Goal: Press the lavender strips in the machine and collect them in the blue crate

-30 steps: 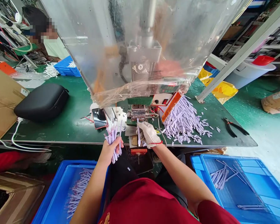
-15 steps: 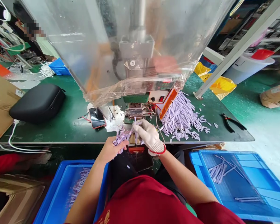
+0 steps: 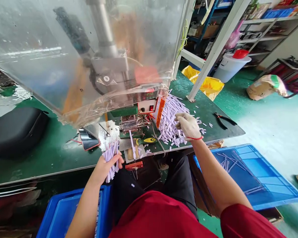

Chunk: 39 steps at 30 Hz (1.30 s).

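My left hand, bare, is closed round a bundle of thin pale-purple strips just over the table's front edge. My right hand, in a white glove with a red cuff edge, is over the right side of a heap of short purple pieces. Its fingers are curled, and what they hold, if anything, is hidden. Between my hands, one purple strip runs from the small metal fixture toward the table edge. Beside that strip lies a tool with a yellow-green handle.
A clear plastic guard hangs before the press. Pliers lie at the table's right; a phone and black case are at left. Blue bins flank my legs. A metal post stands behind the heap.
My right hand has moved from the fixture to the heap on the right. My left hand still holds its bundle, now apart from the right hand. The view has turned right.
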Available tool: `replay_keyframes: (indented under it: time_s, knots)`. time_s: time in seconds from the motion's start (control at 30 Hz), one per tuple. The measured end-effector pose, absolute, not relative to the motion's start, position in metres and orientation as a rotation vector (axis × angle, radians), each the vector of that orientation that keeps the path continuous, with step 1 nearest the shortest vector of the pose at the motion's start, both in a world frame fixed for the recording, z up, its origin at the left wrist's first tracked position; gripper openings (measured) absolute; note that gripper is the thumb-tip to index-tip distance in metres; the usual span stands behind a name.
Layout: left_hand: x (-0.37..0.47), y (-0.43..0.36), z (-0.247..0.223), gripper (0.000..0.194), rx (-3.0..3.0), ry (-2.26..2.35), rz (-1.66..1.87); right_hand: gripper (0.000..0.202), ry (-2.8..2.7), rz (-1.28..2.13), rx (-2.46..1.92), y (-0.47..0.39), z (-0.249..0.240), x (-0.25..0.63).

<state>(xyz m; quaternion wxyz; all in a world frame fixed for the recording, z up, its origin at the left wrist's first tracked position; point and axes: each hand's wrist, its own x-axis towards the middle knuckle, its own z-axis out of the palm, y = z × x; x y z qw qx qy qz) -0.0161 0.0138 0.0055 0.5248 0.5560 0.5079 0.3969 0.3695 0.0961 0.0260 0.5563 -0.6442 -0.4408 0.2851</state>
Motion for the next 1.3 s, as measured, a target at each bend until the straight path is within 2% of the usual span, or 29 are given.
replay_keyframes:
  time_s: [0.17,0.3,0.5,0.67,0.77,0.83,0.9,1.07,1.2,1.3]
  knots:
    - [0.025,0.034,-0.005,0.028,1.391,1.5,0.95,0.036,-1.707,0.228,-2.031,0.137,0.015,0.373]
    - [0.045,0.045,-0.001,0.035,1.426,1.596,0.826,0.035,-1.911,0.196,-2.188,0.164,0.027,0.362]
    - [0.028,0.047,0.008,0.041,1.39,1.585,0.847,0.036,-1.863,0.464,-2.138,0.157,0.033,0.386]
    - [-0.001,0.034,0.013,0.041,1.343,1.447,0.918,0.055,-1.571,0.782,-1.82,0.109,0.012,0.399]
    - [-0.008,0.021,0.012,0.04,1.29,1.493,1.008,0.051,-1.309,1.076,-1.628,0.081,0.001,0.387]
    - [-0.009,0.014,0.009,0.039,1.28,1.519,1.042,0.039,-1.167,1.219,-1.499,0.069,-0.002,0.375]
    - [-0.011,0.009,0.004,0.04,1.287,1.524,1.052,0.03,-1.101,1.261,-1.404,0.06,0.001,0.363]
    - [-0.02,-0.001,-0.003,0.041,1.269,1.497,1.057,0.048,-1.268,1.175,-1.319,0.038,0.021,0.338]
    - [-0.027,-0.007,-0.005,0.041,1.204,1.474,1.073,0.04,-1.317,1.16,-1.29,0.022,0.032,0.315]
    - [-0.029,-0.009,-0.003,0.041,1.18,1.44,1.105,0.036,-1.316,1.29,-1.229,0.016,0.032,0.289]
